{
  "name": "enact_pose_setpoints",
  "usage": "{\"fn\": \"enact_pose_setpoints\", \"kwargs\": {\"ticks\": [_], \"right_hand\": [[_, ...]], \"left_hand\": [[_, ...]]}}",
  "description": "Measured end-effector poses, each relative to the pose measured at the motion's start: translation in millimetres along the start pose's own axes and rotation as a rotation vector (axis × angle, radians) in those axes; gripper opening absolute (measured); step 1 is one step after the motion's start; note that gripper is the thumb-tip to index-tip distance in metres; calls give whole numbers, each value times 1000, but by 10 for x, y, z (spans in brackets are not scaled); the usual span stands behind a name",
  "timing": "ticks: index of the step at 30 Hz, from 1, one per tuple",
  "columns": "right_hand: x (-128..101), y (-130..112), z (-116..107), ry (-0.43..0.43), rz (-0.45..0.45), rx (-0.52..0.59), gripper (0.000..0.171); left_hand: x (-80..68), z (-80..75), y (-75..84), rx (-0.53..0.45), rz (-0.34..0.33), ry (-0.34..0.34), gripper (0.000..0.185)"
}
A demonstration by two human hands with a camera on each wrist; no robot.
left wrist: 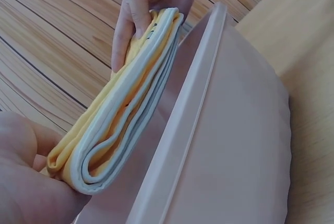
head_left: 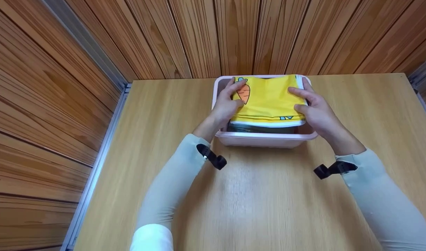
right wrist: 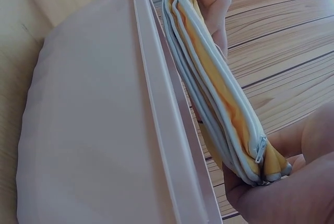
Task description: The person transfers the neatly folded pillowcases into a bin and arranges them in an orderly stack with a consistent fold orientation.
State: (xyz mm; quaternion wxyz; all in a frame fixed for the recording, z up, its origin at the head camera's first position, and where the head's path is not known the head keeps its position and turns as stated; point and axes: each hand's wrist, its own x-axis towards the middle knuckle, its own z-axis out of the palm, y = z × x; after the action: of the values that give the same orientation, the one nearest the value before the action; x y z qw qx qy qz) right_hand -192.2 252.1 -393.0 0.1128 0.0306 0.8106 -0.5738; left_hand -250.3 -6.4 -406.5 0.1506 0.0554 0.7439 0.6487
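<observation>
A folded yellow cloth (head_left: 268, 97) with white piping and a carrot print is held over a pale pink plastic bin (head_left: 265, 142). My left hand (head_left: 225, 106) grips its left end, thumb on top. At the other end, my right hand (head_left: 319, 111) holds it with the thumb on top and fingers around the side. Layers of the folded cloth (left wrist: 130, 98) show edge-on in the left wrist view. A small zipper pull (right wrist: 261, 150) hangs at the cloth's corner in the right wrist view. Beneath the cloth, something dark (head_left: 261, 129) lies inside the bin, mostly hidden.
The bin stands at the back of a light wooden table (head_left: 254, 202), close to the wood-panelled back wall (head_left: 199, 38). A metal rail (head_left: 101, 153) runs along the table's left side. Black wrist-worn cameras (head_left: 213, 157) sit on both forearms.
</observation>
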Motion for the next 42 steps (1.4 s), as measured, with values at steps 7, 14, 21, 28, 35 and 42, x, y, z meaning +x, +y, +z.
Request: {"fn": "enact_pose_setpoints", "kwargs": {"ticks": [7,14,21,28,35,42], "right_hand": [[-37,5,47,106,-71,-238,59],[-56,71,30,183,-104,-394,63],[-41,81,-7,149,-64,-390,63],[-48,-1,-86,148,-41,-433,64],[-72,-136,-369,163,-65,-520,67],[-102,-325,-758,229,-78,-589,72]], "left_hand": [[13,-10,9,165,-7,-35,68],[13,-48,16,312,-56,-23,62],[12,-77,12,302,-38,-9,58],[17,-133,75,323,27,12,56],[80,-335,300,421,20,69,61],[180,-687,611,681,35,133,61]]}}
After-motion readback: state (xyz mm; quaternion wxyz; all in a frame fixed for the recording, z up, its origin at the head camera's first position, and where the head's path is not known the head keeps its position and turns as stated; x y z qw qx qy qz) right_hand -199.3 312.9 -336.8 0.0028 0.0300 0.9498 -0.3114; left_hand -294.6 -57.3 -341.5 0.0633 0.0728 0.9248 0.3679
